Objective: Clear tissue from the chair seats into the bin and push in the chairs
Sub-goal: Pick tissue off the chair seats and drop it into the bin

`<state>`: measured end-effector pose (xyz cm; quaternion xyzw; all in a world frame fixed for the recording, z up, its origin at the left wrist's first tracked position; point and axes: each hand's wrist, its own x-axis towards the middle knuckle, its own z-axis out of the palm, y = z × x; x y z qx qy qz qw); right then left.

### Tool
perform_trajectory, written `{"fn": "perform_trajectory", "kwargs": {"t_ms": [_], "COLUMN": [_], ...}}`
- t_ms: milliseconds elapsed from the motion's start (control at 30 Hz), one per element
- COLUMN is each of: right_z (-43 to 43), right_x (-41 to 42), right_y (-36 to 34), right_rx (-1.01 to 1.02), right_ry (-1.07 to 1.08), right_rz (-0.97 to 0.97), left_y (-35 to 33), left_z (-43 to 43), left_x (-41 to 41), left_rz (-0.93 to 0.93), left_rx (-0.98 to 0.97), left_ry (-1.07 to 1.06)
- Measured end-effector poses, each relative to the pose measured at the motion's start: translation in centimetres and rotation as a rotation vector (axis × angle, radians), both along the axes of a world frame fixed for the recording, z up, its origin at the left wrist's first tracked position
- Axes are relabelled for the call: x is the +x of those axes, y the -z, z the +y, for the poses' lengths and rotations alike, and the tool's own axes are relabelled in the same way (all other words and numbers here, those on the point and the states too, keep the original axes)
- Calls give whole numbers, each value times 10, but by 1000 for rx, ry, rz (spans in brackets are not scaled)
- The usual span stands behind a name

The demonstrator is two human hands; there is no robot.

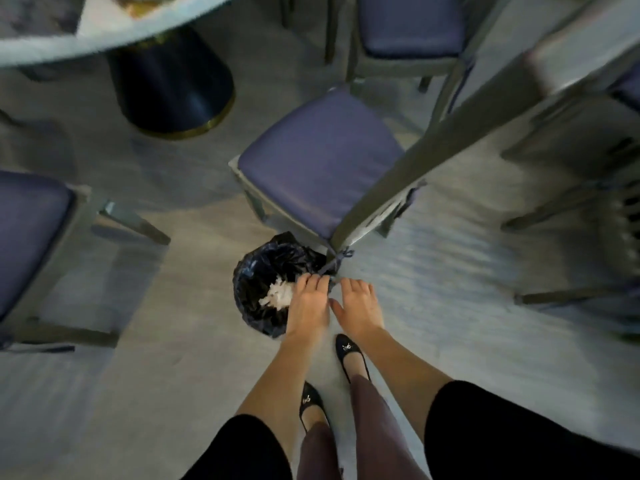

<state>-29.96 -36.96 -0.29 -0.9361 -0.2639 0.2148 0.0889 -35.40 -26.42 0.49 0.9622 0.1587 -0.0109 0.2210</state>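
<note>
The left hand (307, 306) bends its fingers over the rim of the bin (247, 282); whether it grips the crumpled black bag, I cannot tell. The right hand (360, 306) beside it is released. White tissue (277, 294) lies inside the bin, just left of the left hand. Beyond both hands stands a chair (322, 161) with a smooth purple cushion.

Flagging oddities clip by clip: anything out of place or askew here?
Only the middle chair: it stands skewed and pulled out from the table, crowding the bin. The tissue lies inside the bin, none spilled.
</note>
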Motion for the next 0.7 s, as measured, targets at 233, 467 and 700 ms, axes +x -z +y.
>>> {"fn": "perform_trajectory", "kwargs": {"t_ms": [233, 467, 700], "right_z": [-86, -178, -264], "right_x": [59, 165, 308], "right_y": [-86, -136, -171], "right_rx": [2, 16, 24], "right_ry": [241, 434, 468], "right_rz": [-69, -196, -253], "left_y": [-80, -115, -142], "left_z": [-68, -157, -230], "left_x": [50, 167, 332], "left_rz": [-99, -164, -181], "left_rx": [-5, 35, 91], "left_ry": [177, 386, 396]}}
